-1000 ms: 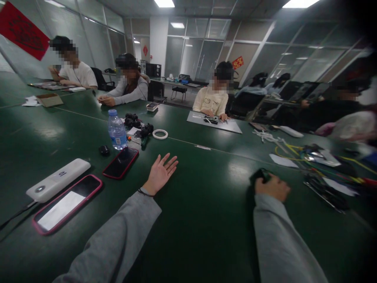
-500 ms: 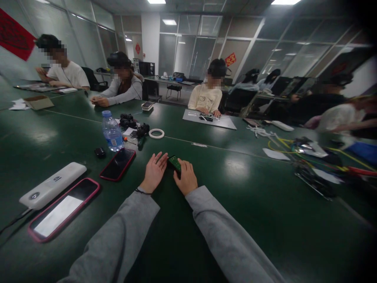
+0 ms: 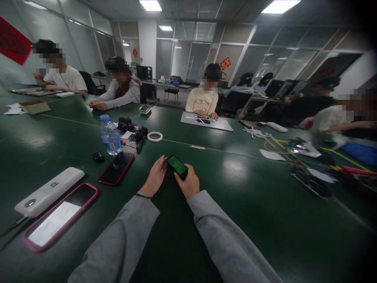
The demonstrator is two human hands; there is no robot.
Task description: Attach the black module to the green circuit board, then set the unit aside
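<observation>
My right hand [image 3: 190, 181] grips a small black phone-like device [image 3: 177, 167] by its lower right end, thumb along the near edge. Its green face, speckled with light marks, is turned up toward me; I cannot tell whether it is a lit screen or a circuit board. My left hand [image 3: 156, 176] is at the device's left end, open with its fingers stretched out; whether the fingertips touch it is unclear. Both hands are just above the dark green table [image 3: 235, 220].
Left of my hands are a red-edged phone [image 3: 117, 168], a pink-cased phone [image 3: 60, 218], a white power bank [image 3: 50, 192] and a water bottle [image 3: 111, 137]. A tape roll [image 3: 154, 136] lies ahead. Tangled cables [image 3: 312, 177] spread at right. Several people sit around.
The device has been turned so that more of its green face shows. My right hand has shifted from over it to its right end. The left hand's fingers have drawn closer together.
</observation>
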